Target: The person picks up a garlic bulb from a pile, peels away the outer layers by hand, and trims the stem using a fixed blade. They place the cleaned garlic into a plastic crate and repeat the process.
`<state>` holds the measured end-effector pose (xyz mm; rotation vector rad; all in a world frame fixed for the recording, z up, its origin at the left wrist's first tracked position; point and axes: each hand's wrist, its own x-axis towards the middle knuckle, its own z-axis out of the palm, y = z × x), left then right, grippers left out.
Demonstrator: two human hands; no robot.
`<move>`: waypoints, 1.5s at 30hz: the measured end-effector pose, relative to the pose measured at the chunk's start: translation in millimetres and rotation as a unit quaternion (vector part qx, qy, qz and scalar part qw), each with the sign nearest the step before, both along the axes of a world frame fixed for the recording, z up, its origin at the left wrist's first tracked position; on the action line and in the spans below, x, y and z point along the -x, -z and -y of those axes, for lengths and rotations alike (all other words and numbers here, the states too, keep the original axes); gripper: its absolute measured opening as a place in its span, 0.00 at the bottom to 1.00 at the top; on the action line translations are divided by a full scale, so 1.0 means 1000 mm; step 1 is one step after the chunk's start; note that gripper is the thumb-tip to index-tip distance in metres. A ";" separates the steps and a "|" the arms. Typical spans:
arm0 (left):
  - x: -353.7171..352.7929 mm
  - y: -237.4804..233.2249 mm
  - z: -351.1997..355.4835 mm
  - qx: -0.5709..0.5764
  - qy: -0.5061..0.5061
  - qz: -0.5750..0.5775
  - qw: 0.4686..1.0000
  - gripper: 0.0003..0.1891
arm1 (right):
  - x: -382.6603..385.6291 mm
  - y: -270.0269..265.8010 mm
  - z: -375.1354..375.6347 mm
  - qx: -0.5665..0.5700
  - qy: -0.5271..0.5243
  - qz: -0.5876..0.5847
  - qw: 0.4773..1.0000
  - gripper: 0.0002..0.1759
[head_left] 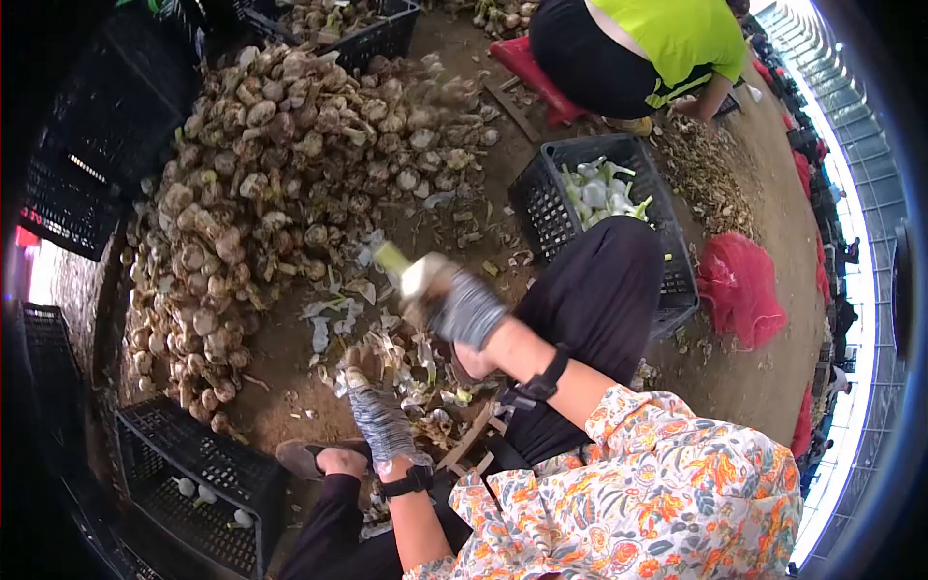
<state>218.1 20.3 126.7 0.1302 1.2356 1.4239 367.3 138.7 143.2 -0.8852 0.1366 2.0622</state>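
Note:
My right hand [462,304], in a grey wrapped glove and smeared by motion, is closed on a pale garlic bulb [418,278] with a short green stem, held above the scraps on the ground. Lower down, my left hand [379,414] wears a similar grey covering. Its fingers look pressed together by the loose garlic skins [411,372]; what they hold, if anything, I cannot make out. A large heap of unpeeled garlic bulbs [280,164] lies in front of both hands.
A black crate [680,280] with whitish garlic stands by my right knee. Another black crate [193,483] at lower left holds a few bulbs. A red mesh bag [739,290] lies at right. A person in a bright green shirt [667,39] bends near a pile of scraps [710,169].

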 end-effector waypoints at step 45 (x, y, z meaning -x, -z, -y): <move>0.057 -0.028 0.002 -0.142 -0.051 -0.187 0.971 0.35 | 0.089 -0.029 0.018 -0.388 -0.441 0.377 0.716 0.17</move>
